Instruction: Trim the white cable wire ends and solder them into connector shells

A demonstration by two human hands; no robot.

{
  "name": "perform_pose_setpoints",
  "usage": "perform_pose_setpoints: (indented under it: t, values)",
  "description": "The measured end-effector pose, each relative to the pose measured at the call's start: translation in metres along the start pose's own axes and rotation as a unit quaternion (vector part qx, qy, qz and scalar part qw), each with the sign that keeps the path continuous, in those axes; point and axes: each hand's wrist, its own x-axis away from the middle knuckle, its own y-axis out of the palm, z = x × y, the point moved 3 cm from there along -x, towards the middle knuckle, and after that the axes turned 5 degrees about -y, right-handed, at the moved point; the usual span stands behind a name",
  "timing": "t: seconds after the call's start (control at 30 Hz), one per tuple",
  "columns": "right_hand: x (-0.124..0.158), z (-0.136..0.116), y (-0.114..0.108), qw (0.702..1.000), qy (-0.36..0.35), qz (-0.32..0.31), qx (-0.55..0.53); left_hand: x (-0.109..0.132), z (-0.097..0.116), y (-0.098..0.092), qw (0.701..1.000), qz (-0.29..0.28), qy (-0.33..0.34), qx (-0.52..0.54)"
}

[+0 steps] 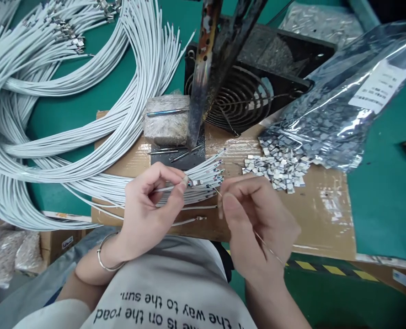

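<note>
Between thumb and forefinger, my left hand (151,210) pinches the end of a white cable, where a small metal connector (196,183) sticks out toward the right. My right hand (259,224) is closed on a thin solder wire (269,249); its short tip points left, close to the connector but apart from it. Beneath and behind my left hand lies a bundle of white cables (110,183) with stripped, coloured inner wires fanned out. One cable nearer to me ends in a metal connector (200,218). Loose metal connectors (280,171) are heaped beyond my right hand.
A dark upright metal bar (203,77) comes down beside a wrapped block (167,125) with a metal rod on top. Behind it stands a black fan (240,100). A clear bag of connectors (340,123) lies right. Coiled white cables (14,137) fill the left; cardboard (319,214) lies beneath.
</note>
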Motion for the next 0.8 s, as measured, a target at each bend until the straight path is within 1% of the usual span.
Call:
perform_pose_setpoints:
  t: [0.07,0.23,0.33,0.5,0.7,0.8]
  values:
    - [-0.004,-0.003,0.001,1.000,-0.002,-0.002,-0.008,-0.002,0.000,0.000,1.000,0.004,-0.001,0.001]
    - [-0.010,-0.008,0.005,0.999,0.012,0.030,-0.033,-0.004,0.000,0.002,1.000,0.008,0.011,0.003]
    - [-0.011,-0.010,0.008,0.998,0.022,0.041,-0.051,-0.005,0.000,0.002,1.000,0.008,0.007,0.008]
    - [-0.013,-0.009,0.010,0.996,0.040,0.045,-0.061,-0.008,0.001,0.002,1.000,0.014,0.005,0.018]
    - [-0.020,-0.006,0.013,0.991,0.058,0.060,-0.107,-0.013,0.003,0.002,1.000,0.021,0.010,0.021]
    - [-0.023,-0.005,0.015,0.990,0.057,0.064,-0.114,-0.016,0.003,0.002,0.999,0.025,0.016,0.017]
